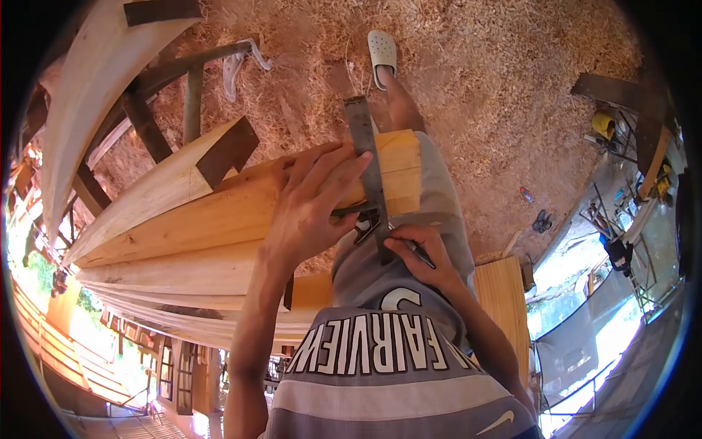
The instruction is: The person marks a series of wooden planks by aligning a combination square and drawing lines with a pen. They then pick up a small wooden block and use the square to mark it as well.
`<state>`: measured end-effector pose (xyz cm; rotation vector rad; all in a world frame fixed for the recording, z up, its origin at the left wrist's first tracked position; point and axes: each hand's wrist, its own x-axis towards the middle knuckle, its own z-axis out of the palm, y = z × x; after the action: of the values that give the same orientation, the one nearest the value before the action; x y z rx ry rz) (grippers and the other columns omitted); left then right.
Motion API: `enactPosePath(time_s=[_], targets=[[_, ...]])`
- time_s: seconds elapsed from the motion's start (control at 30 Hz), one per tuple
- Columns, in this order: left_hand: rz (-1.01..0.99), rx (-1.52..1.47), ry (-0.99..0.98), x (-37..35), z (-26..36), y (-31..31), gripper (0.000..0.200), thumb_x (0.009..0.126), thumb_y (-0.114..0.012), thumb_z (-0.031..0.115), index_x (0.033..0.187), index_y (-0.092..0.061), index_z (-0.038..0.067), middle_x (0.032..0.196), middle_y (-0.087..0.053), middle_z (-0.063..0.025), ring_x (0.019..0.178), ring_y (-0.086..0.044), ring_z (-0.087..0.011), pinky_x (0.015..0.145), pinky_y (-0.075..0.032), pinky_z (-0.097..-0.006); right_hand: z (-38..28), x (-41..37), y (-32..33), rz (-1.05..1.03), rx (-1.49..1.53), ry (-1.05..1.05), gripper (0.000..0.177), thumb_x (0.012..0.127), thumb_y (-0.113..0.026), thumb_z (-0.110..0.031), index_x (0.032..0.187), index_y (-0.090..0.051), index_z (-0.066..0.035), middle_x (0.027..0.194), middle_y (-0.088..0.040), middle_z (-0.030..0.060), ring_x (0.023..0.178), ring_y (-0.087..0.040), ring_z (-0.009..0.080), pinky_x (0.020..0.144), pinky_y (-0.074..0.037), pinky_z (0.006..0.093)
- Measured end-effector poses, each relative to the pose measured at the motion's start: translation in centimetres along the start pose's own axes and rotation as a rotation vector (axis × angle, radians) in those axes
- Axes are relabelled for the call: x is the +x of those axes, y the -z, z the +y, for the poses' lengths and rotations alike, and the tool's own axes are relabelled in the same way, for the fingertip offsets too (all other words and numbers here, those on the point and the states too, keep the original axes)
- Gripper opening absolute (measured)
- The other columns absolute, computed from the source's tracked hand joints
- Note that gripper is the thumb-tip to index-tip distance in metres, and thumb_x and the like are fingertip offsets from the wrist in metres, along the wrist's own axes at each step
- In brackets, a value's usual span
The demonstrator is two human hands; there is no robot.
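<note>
A dark metal combination square [371, 172] lies across a squared wooden beam [219, 216], near its right end. My left hand [311, 194] is spread over the beam, its index fingertip on the blade and its thumb by the square's head, holding the tool against the wood. Close to the blade's near end, my right hand [424, 254] is closed around a slim dark pencil or pen [422, 254]; its exact kind is hard to make out. The beam's end sits over my leg in grey shorts.
More long shaped timbers [183, 282] lie alongside the beam. A pale plank end [153, 186] and a large curved timber [102, 80] stand at the left on dark supports [194, 102]. Wood shavings [482, 88] cover the ground. A plank [501, 300] is at my right.
</note>
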<state>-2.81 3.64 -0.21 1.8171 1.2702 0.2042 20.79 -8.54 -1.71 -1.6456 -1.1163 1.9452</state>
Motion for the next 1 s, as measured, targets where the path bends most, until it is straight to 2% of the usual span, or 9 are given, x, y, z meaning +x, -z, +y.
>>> enactPosePath(time_s=[0.1, 0.2, 0.27, 0.4, 0.6, 0.7, 0.8, 0.87, 1.0], targets=[[0.009, 0.000, -0.028, 0.3, -0.2, -0.2, 0.091, 0.058, -0.087, 0.010, 0.144, -0.058, 0.016, 0.139, -0.060, -0.0060, 0.129, -0.054, -0.0274, 0.102, -0.033, -0.0502, -0.3, 0.1, 0.2, -0.022, 0.006, -0.060, 0.008, 0.090, -0.071, -0.002, 0.092, -0.071, 0.005, 0.078, -0.069, 0.0125, 0.068, -0.062, 0.0142, 0.063, -0.047, 0.0295], [0.011, 0.016, -0.038, -0.1, 0.3, 0.0, 0.091, 0.057, -0.087, 0.010, 0.144, -0.058, 0.016, 0.138, -0.060, -0.0060, 0.129, -0.054, -0.0277, 0.101, -0.032, -0.0513, -0.8, -0.5, -0.1, 0.062, 0.049, -0.028, 0.009, 0.091, -0.071, -0.004, 0.093, -0.071, 0.005, 0.078, -0.069, 0.0122, 0.066, -0.060, 0.0131, 0.063, -0.046, 0.0293], [0.016, 0.031, -0.055, -0.2, 0.3, 0.1, 0.092, 0.056, -0.087, 0.010, 0.144, -0.058, 0.017, 0.138, -0.060, -0.0057, 0.128, -0.054, -0.0278, 0.100, -0.033, -0.0516, -0.5, -0.5, 0.2, -0.034, 0.007, -0.129, 0.010, 0.092, -0.070, -0.005, 0.093, -0.072, 0.005, 0.078, -0.069, 0.0117, 0.066, -0.058, 0.0118, 0.063, -0.045, 0.0288], [0.016, 0.030, -0.044, -0.4, 0.5, -0.1, 0.092, 0.056, -0.087, 0.010, 0.144, -0.058, 0.017, 0.138, -0.059, -0.0055, 0.128, -0.054, -0.0281, 0.100, -0.033, -0.0518, -0.5, -0.7, 0.3, -0.042, -0.006, -0.128, 0.011, 0.092, -0.071, -0.006, 0.094, -0.072, 0.004, 0.078, -0.070, 0.0111, 0.067, -0.058, 0.0110, 0.063, -0.045, 0.0289], [0.026, -0.014, -0.035, -0.1, 0.2, -0.2, 0.093, 0.056, -0.086, 0.009, 0.144, -0.058, 0.017, 0.138, -0.060, -0.0049, 0.128, -0.054, -0.0286, 0.103, -0.033, -0.0511, -0.6, -0.5, 0.4, -0.051, -0.029, -0.128, 0.011, 0.093, -0.071, -0.007, 0.094, -0.072, 0.004, 0.081, -0.071, 0.0128, 0.069, -0.062, 0.0127, 0.065, -0.047, 0.0292], [0.002, 0.058, -0.046, 0.1, 0.4, 0.3, 0.093, 0.056, -0.086, 0.009, 0.145, -0.058, 0.018, 0.138, -0.060, -0.0044, 0.127, -0.054, -0.0284, 0.104, -0.033, -0.0495, -0.7, -0.3, 0.2, -0.004, 0.018, -0.152, 0.012, 0.093, -0.071, -0.007, 0.094, -0.073, 0.004, 0.083, -0.072, 0.0143, 0.071, -0.065, 0.0138, 0.066, -0.048, 0.0292], [-0.001, 0.074, -0.040, 0.3, 0.4, 0.2, 0.093, 0.056, -0.086, 0.009, 0.145, -0.059, 0.018, 0.137, -0.060, -0.0040, 0.127, -0.054, -0.0288, 0.104, -0.033, -0.0486, -0.8, -0.3, 0.6, -0.045, 0.020, -0.157, 0.013, 0.092, -0.071, -0.009, 0.097, -0.073, 0.003, 0.084, -0.073, 0.0141, 0.072, -0.066, 0.0183, 0.068, -0.050, 0.0300], [0.005, 0.054, -0.035, -0.2, 0.9, 0.3, 0.092, 0.056, -0.085, 0.009, 0.144, -0.059, 0.018, 0.137, -0.060, -0.0038, 0.126, -0.054, -0.0292, 0.104, -0.033, -0.0482, -2.1, -1.4, 0.9, 0.025, -0.168, -0.064, 0.013, 0.091, -0.070, -0.006, 0.100, -0.074, 0.002, 0.086, -0.073, 0.0126, 0.073, -0.067, 0.0232, 0.069, -0.051, 0.0328], [0.003, 0.064, -0.027, -0.1, 0.9, 0.4, 0.091, 0.056, -0.085, 0.009, 0.143, -0.060, 0.018, 0.136, -0.060, -0.0038, 0.126, -0.054, -0.0293, 0.104, -0.033, -0.0482, -6.4, -2.2, 3.0, 0.136, -0.358, 0.031, 0.019, 0.092, -0.064, -0.007, 0.105, -0.073, 0.003, 0.087, -0.073, 0.0134, 0.074, -0.068, 0.0272, 0.070, -0.052, 0.0362]])
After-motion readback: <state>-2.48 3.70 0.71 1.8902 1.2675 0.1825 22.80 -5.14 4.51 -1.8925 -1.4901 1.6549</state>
